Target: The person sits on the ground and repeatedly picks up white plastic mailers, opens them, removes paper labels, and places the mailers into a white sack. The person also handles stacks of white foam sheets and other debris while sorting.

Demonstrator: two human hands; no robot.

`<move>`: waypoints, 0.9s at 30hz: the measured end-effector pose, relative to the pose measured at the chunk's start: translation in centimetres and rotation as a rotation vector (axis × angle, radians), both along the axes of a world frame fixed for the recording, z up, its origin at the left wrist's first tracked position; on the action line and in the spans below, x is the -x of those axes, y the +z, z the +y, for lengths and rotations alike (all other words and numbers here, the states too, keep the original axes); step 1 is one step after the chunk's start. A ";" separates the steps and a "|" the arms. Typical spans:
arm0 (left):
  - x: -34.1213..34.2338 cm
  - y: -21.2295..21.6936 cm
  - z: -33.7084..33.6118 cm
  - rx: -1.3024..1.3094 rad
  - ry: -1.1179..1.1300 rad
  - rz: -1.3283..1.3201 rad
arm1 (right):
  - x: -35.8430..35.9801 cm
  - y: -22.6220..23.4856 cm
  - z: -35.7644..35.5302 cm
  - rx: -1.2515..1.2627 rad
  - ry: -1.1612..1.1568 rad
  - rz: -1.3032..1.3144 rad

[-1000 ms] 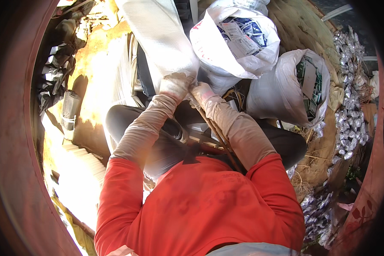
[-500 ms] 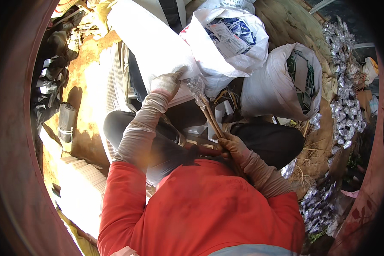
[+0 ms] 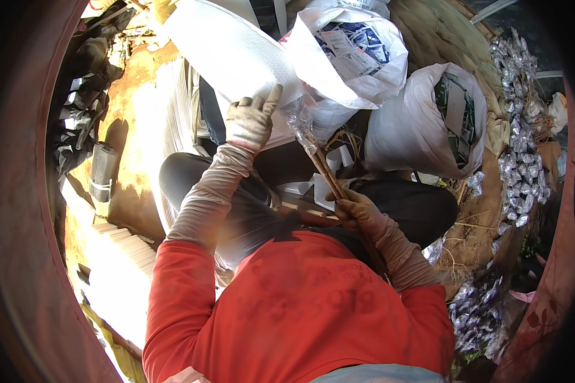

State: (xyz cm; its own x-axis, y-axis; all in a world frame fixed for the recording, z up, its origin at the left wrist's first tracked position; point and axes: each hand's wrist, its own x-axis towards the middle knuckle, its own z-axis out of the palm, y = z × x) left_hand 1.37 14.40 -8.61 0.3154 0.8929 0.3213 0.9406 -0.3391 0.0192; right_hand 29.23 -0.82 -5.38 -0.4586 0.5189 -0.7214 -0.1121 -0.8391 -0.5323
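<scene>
Two gloved hands are engaged: left hand [image 3: 252, 121] spread open against the white sack [image 3: 230, 54], right hand [image 3: 358, 214] closed around wooden sticks [image 3: 322, 167], whose clear wrapper [image 3: 298, 118] could be torn at frame centre.

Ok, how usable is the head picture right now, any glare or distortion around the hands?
Head view: harsh sun blows out the white sack and the ground at lower left; the left hand is sunlit and sharp, the right hand in shade; fisheye bends the edges, with a dark rim around the frame.

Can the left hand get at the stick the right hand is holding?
Probably yes. The left hand rests on the white sack just beside the top of the stick, held lower down by the right hand; nothing visible lies between them.
</scene>
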 end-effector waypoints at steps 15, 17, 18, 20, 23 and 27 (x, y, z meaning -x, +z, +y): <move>1.4 -13.3 -1.0 0.688 0.739 -2.008 | 3.1 -2.1 2.7 0.067 0.136 -0.027; 1.7 -13.2 -0.9 0.592 0.826 -1.977 | 3.3 -2.6 3.5 0.048 0.157 -0.042; 1.8 -12.9 -0.8 0.579 0.909 -1.954 | 3.3 -2.8 3.7 0.069 0.170 -0.078; 2.1 -12.1 -0.4 0.514 0.982 -1.822 | 3.4 -3.2 4.0 0.030 0.194 -0.118; 2.2 -11.0 0.9 0.547 1.111 -1.393 | 3.8 -4.0 4.1 -0.031 0.242 -0.261; 1.7 -11.4 2.2 0.598 1.098 -1.355 | 4.5 -5.1 4.3 -0.289 0.324 -0.459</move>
State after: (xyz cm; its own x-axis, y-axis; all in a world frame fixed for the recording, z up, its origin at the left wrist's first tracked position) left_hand -0.32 16.61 -19.98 -0.5908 0.5699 -0.5712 -0.0543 0.6783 0.7328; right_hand 24.76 3.48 -10.48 -0.3026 0.6086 -0.7335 0.4172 -0.6074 -0.6760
